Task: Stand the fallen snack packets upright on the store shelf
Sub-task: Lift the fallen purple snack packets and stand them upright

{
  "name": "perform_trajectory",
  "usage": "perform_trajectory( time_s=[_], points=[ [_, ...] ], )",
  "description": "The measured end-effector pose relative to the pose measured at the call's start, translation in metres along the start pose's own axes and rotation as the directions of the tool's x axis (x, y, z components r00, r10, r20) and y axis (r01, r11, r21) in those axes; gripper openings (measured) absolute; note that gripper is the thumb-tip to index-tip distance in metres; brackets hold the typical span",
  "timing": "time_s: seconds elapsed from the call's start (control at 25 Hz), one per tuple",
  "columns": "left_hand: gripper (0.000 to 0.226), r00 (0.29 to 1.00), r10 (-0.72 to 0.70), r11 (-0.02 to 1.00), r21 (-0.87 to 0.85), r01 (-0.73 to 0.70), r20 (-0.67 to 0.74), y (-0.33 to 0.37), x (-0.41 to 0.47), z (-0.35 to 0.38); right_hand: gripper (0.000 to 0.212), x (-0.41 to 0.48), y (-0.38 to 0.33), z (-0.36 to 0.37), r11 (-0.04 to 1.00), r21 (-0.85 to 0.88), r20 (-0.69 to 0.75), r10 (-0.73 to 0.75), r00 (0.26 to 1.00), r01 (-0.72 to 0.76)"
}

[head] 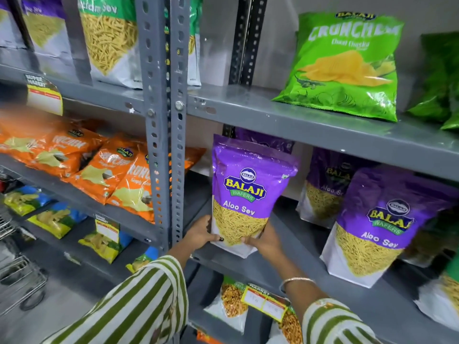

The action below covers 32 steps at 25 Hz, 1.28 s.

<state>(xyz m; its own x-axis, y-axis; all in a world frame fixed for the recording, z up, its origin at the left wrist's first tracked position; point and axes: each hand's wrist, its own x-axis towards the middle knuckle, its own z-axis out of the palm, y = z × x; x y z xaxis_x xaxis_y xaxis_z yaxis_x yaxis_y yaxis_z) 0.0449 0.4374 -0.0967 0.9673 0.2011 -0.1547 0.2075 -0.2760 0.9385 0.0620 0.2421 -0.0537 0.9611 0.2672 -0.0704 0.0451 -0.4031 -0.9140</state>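
- A purple Aloo Sev packet stands upright at the left end of the grey middle shelf, its base on the near edge of the shelf, just right of the slotted grey upright post.
- The left hand clasps the packet's lower left corner, thumb across the front of the white base.
- The right hand clasps the lower right corner, fingers curled around the bottom edge; both hands are closed on the packet.
- A thin bangle sits on the right wrist; both arms wear green-and-white striped sleeves.
- To the right on the same shelf, a second Aloo Sev packet stands near the front, leaning slightly.
- Farther back, between the two, a third purple packet stands against the rear of the shelf.
- On the shelf above, a green Crunchem packet leans back against the wall.
- In the left bay, orange packets lie tilted and overlapping on their shelf, with blue-and-yellow packets on the shelf below.
- Top left, tall sev packets stand in a row.
- A yellow price tag hangs on the edge of the shelf below the hands.
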Motion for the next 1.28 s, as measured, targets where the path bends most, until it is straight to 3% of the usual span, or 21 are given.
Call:
perform_trajectory(
  time_s=[0.16, 0.28, 0.4, 0.48, 0.56, 0.6, 0.64, 0.72, 0.8, 0.88, 0.96, 1.04, 1.12, 1.28],
  points=[
    [0.064, 1.000, 0.019, 1.000, 0.017, -0.019, 0.010, -0.003, 0.000, -0.007, 0.084, 0.006, -0.002, 0.008, 1.000, -0.030, -0.038, 0.000, 0.999, -0.002],
    [0.084, 1.000, 0.009, 0.997, 0.081, -0.011, 0.019, 0.002, -0.011, -0.009, 0.098, 0.003, 0.003, 0.002, 0.998, -0.049, 0.004, 0.025, 1.000, -0.025],
    [0.104, 0.972, 0.154, 0.982, 0.135, -0.130, -0.180, 0.014, -0.039, 0.010, 0.096, -0.017, 0.012, -0.032, 0.989, -0.145, -0.221, -0.016, 0.975, -0.017],
    [0.104, 0.829, 0.444, 0.876, 0.361, -0.321, -0.341, 0.011, -0.061, 0.037, 0.085, -0.040, 0.021, -0.066, 0.979, -0.199, -0.494, -0.071, 0.866, -0.033],
    [0.086, 0.700, 0.668, 0.663, 0.629, -0.407, -0.251, 0.013, -0.077, 0.076, 0.081, -0.065, 0.035, -0.109, 0.970, -0.208, -0.723, -0.064, 0.688, -0.129],
    [0.080, 0.691, 0.702, 0.593, 0.678, -0.434, -0.172, 0.018, -0.080, 0.099, 0.084, -0.074, 0.043, -0.130, 0.964, -0.202, -0.789, -0.056, 0.612, -0.172],
    [0.079, 0.719, 0.688, 0.586, 0.656, -0.475, -0.094, 0.027, -0.080, 0.126, 0.087, -0.083, 0.050, -0.152, 0.961, -0.183, -0.820, -0.033, 0.572, -0.206],
    [0.086, 0.806, 0.591, 0.699, 0.518, -0.492, -0.032, 0.057, -0.076, 0.178, 0.094, -0.082, 0.076, -0.191, 0.975, -0.042, -0.785, 0.102, 0.611, -0.216],
    [0.093, 0.922, 0.386, 0.878, 0.295, -0.376, 0.024, 0.094, -0.067, 0.220, 0.110, -0.062, 0.119, -0.223, 0.977, 0.093, -0.645, 0.204, 0.737, -0.189],
    [0.098, 0.969, 0.225, 0.962, 0.134, -0.238, 0.103, 0.118, -0.050, 0.253, 0.096, -0.039, 0.157, -0.250, 0.988, 0.096, -0.516, 0.152, 0.843, -0.119],
    [0.098, 0.975, 0.145, 0.987, 0.047, -0.155, 0.167, 0.134, -0.038, 0.272, 0.071, -0.038, 0.150, -0.269, 0.992, 0.124, -0.351, 0.076, 0.933, -0.034],
    [0.096, 0.988, 0.080, 0.996, 0.024, -0.084, 0.133, 0.137, -0.033, 0.281, 0.062, -0.042, 0.125, -0.276, 0.985, 0.171, -0.192, 0.038, 0.981, -0.005],
    [0.084, 0.999, 0.043, 0.999, 0.017, -0.044, 0.030, 0.135, -0.037, 0.283, 0.045, -0.044, 0.118, -0.272, 0.981, 0.195, -0.127, 0.019, 0.992, 0.006],
    [0.074, 0.999, 0.040, 0.999, 0.028, -0.039, -0.025, 0.127, -0.052, 0.260, 0.038, -0.060, 0.104, -0.242, 0.982, 0.187, -0.118, 0.045, 0.992, -0.023]
  ],
)
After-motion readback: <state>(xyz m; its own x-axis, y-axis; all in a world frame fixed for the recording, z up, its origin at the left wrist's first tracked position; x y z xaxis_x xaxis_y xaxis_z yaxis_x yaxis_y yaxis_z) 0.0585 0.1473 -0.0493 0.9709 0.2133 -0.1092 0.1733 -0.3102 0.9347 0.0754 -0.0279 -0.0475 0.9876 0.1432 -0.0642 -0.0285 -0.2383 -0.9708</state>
